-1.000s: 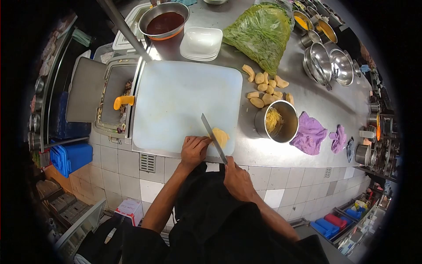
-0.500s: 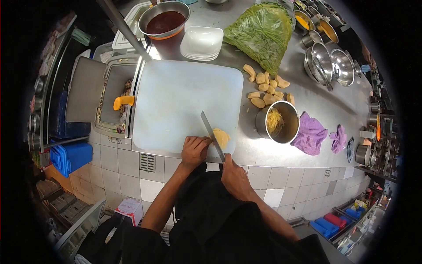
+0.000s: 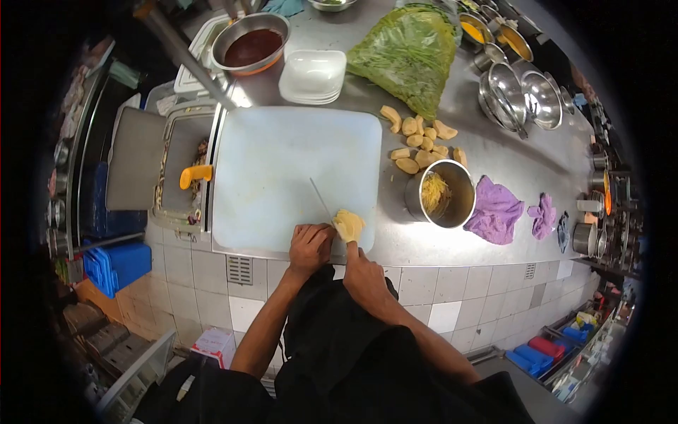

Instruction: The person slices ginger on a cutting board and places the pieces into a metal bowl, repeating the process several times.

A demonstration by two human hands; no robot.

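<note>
A white cutting board (image 3: 296, 155) lies on the steel counter. Near its front edge my right hand (image 3: 367, 283) is closed round the handle of a knife (image 3: 321, 198), whose blade points up and to the left. Pale yellow slices (image 3: 348, 225) rest on or against the blade and hide part of it. My left hand (image 3: 311, 247) is on the board just left of the slices, fingers bent together; what they hold, if anything, is hidden. To the right, a steel pot (image 3: 459, 194) contains yellow shreds, and peeled pale pieces (image 3: 426, 141) lie behind it.
Purple cloths (image 3: 496, 210) lie right of the pot. Behind the board are stacked white dishes (image 3: 312, 76), a bowl of dark red liquid (image 3: 253, 48) and a green bag (image 3: 406, 56). An open bin (image 3: 189, 159) with an orange peeler-like handle (image 3: 195, 175) stands at left.
The knife has turned, so its blade now shows as a thin line with slices over it. My right hand has shifted slightly left and down. The whole view has moved a little.
</note>
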